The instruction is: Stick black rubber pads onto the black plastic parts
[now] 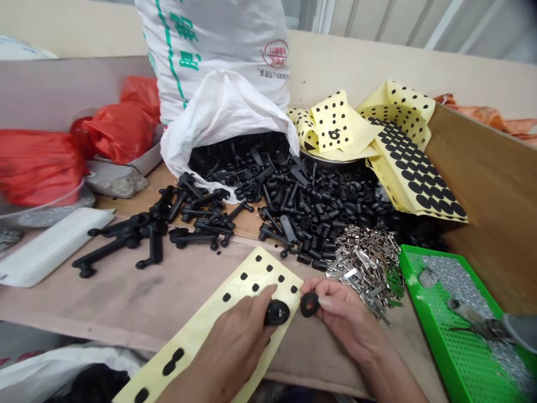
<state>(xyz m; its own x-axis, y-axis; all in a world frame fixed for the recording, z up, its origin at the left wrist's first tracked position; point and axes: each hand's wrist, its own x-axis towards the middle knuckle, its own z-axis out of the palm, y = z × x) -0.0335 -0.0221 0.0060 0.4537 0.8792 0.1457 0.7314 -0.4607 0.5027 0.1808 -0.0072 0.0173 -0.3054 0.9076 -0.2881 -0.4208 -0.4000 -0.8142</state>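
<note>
My left hand (235, 341) rests on a yellow backing sheet (218, 313) dotted with black sticker remnants, its fingers pinched on a small black rounded plastic part (277, 312). Just to the right, my right hand (344, 313) pinches a flat black oval pad with a hole (309, 304) between thumb and fingers. The two pieces are a few centimetres apart above the near edge of the wooden table (126, 296).
A white bag (226, 117) spills black plastic levers and caps (293, 196) across the table. Metal clips (364, 263) lie beside a green perforated tray (453, 324). Yellow sheets of black pads (411, 173) lean at the right. Red bags (117, 129) sit at the left.
</note>
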